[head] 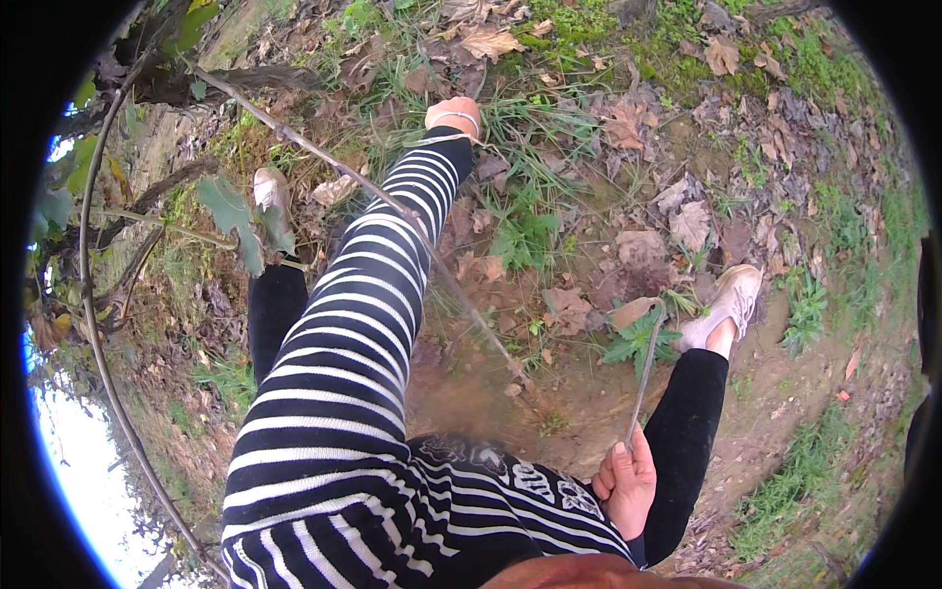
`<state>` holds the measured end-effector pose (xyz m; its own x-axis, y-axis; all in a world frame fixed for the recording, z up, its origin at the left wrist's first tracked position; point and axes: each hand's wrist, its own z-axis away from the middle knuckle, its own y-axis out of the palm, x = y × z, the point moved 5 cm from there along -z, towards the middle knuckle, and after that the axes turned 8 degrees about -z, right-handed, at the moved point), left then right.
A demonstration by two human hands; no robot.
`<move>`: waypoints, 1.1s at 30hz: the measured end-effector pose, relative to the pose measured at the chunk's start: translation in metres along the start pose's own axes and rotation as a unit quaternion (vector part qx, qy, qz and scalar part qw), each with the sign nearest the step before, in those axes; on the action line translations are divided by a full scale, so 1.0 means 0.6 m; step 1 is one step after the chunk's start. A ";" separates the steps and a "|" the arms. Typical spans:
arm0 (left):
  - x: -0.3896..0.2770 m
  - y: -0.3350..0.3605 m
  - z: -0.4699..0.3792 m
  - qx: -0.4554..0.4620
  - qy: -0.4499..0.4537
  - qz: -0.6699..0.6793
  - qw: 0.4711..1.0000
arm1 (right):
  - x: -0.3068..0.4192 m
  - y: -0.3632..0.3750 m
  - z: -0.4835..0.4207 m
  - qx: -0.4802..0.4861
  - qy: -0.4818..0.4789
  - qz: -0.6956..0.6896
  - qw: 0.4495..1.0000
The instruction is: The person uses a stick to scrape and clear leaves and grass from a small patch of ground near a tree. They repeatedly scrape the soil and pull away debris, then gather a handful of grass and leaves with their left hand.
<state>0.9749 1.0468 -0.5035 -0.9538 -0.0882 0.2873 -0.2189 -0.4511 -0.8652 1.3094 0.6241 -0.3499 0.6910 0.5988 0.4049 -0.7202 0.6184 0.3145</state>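
Observation:
My left hand [452, 116] reaches down into long green grass [515, 121] among dead leaves. Its back faces up, with a thin bracelet at the wrist. The fingers are hidden underneath, so I cannot tell whether they hold the grass. Close to my body, my right hand [629, 478] grips a slim hooked hand tool [647, 361] with a greyish shaft. The shaft rises from my fist and bends over at the top. A brown flat shape beside the bend may be its blade or a dry leaf.
A bare woody vine cane [338, 169] crosses above my left forearm. Another long cane [88, 272] curves down the left side near green leaves [224, 210]. My pale shoes [725, 309] stand apart on soil. A leafy weed [526, 232] grows between them; dry leaves [567, 309] cover the ground.

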 end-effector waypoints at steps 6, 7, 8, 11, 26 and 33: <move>0.014 0.007 0.002 0.046 -0.013 0.006 0.999 | 0.001 -0.005 0.000 0.002 -0.003 0.011 1.000; 0.015 0.010 0.001 0.059 0.010 0.012 0.998 | 0.002 -0.004 0.001 0.003 -0.003 0.011 1.000; 0.014 0.013 0.000 0.072 0.025 0.011 0.997 | 0.002 -0.002 0.001 0.005 -0.003 0.009 1.000; 0.015 0.017 0.010 0.094 -0.011 0.042 0.995 | 0.006 0.006 0.002 0.008 -0.008 0.011 1.000; 0.003 0.039 0.126 0.033 0.017 0.088 0.995 | 0.003 0.036 0.007 0.003 -0.008 0.046 0.999; -0.052 0.258 0.509 0.235 0.274 0.069 0.930 | 0.003 0.031 0.036 0.084 -0.033 0.027 0.996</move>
<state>1.0336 0.7086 -0.5207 -0.9560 0.2340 -0.1772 -0.0953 -0.8186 -0.5664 1.2958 0.6255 -0.3248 0.6499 0.5906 0.4784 -0.7598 0.4892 0.4283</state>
